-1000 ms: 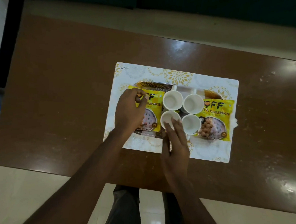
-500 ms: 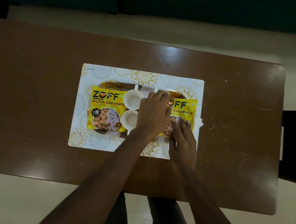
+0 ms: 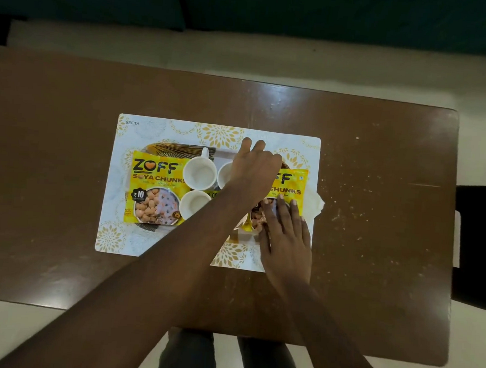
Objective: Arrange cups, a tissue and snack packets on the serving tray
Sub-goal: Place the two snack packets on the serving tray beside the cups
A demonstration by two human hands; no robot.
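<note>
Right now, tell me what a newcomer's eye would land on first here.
The bright yellow packet at the tray's left end stands out, with white cups beside it at the middle. Both hands draw the eye: the left hand reaches across the cups, and the right hand lies on the second packet.

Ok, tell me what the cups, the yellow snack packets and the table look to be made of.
Cups: likely glazed ceramic, plain white, with a moulded handle.
Left packet and right packet: thin printed plastic film, glossy, slightly creased.
Table: looks like polished wood or wood-look laminate; brown, with bright reflections and pale specks on it.
</note>
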